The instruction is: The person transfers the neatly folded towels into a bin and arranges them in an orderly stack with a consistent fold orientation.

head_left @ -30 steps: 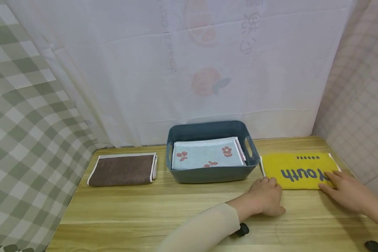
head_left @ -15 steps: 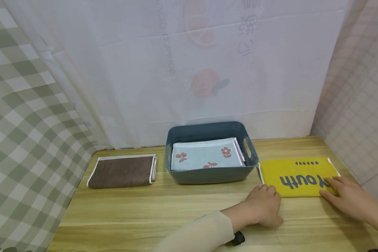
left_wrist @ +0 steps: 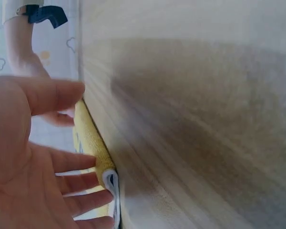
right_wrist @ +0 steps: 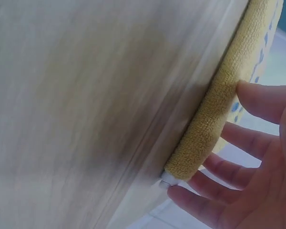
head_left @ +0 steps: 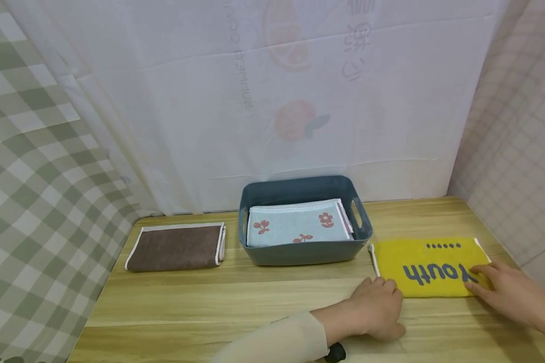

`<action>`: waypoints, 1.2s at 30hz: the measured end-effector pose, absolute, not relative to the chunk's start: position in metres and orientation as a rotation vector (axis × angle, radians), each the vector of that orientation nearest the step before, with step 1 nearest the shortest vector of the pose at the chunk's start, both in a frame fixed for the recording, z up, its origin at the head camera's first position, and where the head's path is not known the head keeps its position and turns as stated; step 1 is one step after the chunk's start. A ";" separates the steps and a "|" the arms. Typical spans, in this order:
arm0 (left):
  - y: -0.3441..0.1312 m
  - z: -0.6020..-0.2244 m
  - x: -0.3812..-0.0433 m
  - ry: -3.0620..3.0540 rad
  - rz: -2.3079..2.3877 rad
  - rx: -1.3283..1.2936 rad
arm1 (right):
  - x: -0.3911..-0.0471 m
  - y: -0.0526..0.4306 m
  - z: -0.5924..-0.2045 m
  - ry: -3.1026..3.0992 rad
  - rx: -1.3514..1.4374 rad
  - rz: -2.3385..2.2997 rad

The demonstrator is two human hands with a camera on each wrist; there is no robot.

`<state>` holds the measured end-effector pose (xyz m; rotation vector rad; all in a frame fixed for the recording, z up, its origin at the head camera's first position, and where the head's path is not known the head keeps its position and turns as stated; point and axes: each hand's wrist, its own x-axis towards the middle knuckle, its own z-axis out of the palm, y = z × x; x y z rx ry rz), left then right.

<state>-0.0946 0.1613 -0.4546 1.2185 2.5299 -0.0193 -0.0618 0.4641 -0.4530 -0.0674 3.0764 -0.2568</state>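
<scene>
My left hand (head_left: 378, 311) and right hand (head_left: 504, 291), fingers loosely extended, touch the yellow towel (head_left: 429, 259) between them; the bin (head_left: 306, 255) sits beyond my left.

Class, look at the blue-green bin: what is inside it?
The bin holds a folded pale-blue cloth with red prints; a mauve layer shows at its right edge. Whatever lies beneath is covered.

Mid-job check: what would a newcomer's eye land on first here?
Most likely the bright yellow towel with "Youth" in dark letters, at the table's right, with the left hand and right hand touching it near its two ends. Next, the blue-green bin at the back middle, holding a folded pale blue towel with red motifs. The brown towel lies folded at the left.
</scene>
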 end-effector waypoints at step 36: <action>0.183 -0.451 -0.131 2.697 0.794 0.254 | -0.095 0.489 -0.450 2.922 0.270 -0.539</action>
